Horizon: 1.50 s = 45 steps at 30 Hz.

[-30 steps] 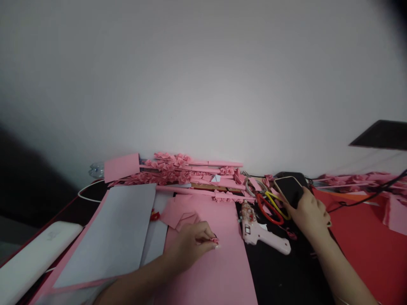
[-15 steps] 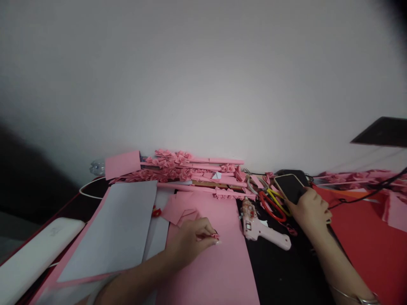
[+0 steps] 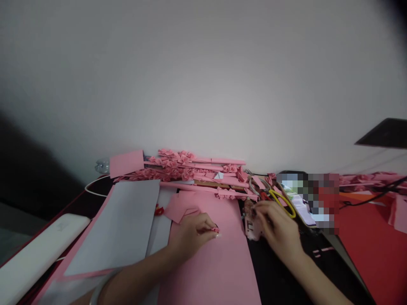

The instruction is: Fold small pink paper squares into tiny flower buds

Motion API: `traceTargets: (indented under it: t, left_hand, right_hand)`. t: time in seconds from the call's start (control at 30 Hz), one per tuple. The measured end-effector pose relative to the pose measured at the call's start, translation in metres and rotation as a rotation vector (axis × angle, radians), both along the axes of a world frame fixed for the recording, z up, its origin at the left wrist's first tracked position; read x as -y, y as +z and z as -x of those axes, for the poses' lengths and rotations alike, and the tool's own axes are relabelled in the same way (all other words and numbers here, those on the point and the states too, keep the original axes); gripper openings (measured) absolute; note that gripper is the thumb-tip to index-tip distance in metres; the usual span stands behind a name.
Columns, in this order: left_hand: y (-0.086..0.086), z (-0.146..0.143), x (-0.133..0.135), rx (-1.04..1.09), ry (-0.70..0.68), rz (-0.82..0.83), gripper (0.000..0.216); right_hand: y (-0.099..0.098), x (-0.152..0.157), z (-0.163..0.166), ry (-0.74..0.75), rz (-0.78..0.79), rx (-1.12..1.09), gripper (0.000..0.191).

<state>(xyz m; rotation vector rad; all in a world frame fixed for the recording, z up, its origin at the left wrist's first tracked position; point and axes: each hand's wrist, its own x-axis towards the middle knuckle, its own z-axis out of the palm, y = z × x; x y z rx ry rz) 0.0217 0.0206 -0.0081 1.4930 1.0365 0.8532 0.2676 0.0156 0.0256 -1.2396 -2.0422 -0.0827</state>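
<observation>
My left hand is closed in a pinch on a small pink paper flower, held just above a large pink paper sheet. Over the pale pink glue gun is my right hand, fingers curled and closed at its stained front end. That hand hides the gun's handle. A phone with a lit screen lies beyond my right hand, partly covered by a pixelated patch. Yellow-handled scissors lie between the hand and the phone.
Pink paper flower stems are piled along the wall. Grey-white sheets and a long white device lie at left. Red paper covers the right side, with a black cable above it. A clear bottle lies at the back left.
My right hand has let go of the phone and moved left onto the glue gun. The phone's screen, dark before, is lit. My left hand still pinches the flower.
</observation>
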Motion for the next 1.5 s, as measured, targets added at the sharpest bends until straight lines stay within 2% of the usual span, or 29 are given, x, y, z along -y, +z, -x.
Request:
traceTargets:
  t: [0.07, 0.13, 0.23, 0.3, 0.47, 0.73, 1.3, 1.5]
  left_hand:
    - [0.000, 0.001, 0.000, -0.007, 0.007, 0.002, 0.010]
    - [0.000, 0.001, 0.001, -0.019, 0.012, -0.009, 0.009]
    - [0.000, 0.002, 0.001, -0.003, 0.004, -0.015, 0.008]
    - [0.000, 0.002, 0.001, 0.013, -0.006, -0.009, 0.008]
    - [0.002, 0.001, 0.001, 0.025, -0.015, 0.013, 0.007]
    - [0.002, 0.001, 0.002, 0.048, -0.067, 0.026, 0.010]
    - [-0.002, 0.002, 0.002, 0.097, -0.094, 0.080, 0.020]
    - [-0.006, 0.002, 0.003, 0.053, -0.100, -0.018, 0.019]
  right_hand:
    - [-0.003, 0.015, 0.021, 0.115, 0.116, -0.015, 0.015]
    - [-0.009, 0.025, 0.035, 0.164, 0.195, 0.006, 0.018]
    - [-0.016, 0.032, 0.043, 0.193, 0.247, 0.043, 0.023]
    - [-0.018, 0.032, 0.045, 0.217, 0.293, -0.011, 0.020]
    - [-0.018, 0.032, 0.048, 0.227, 0.387, -0.169, 0.013]
    - [-0.019, 0.035, 0.056, 0.242, 0.504, -0.246, 0.009]
    - [-0.025, 0.034, 0.057, 0.255, 0.597, -0.395, 0.011]
    - [-0.028, 0.035, 0.059, 0.250, 0.579, -0.371, 0.011]
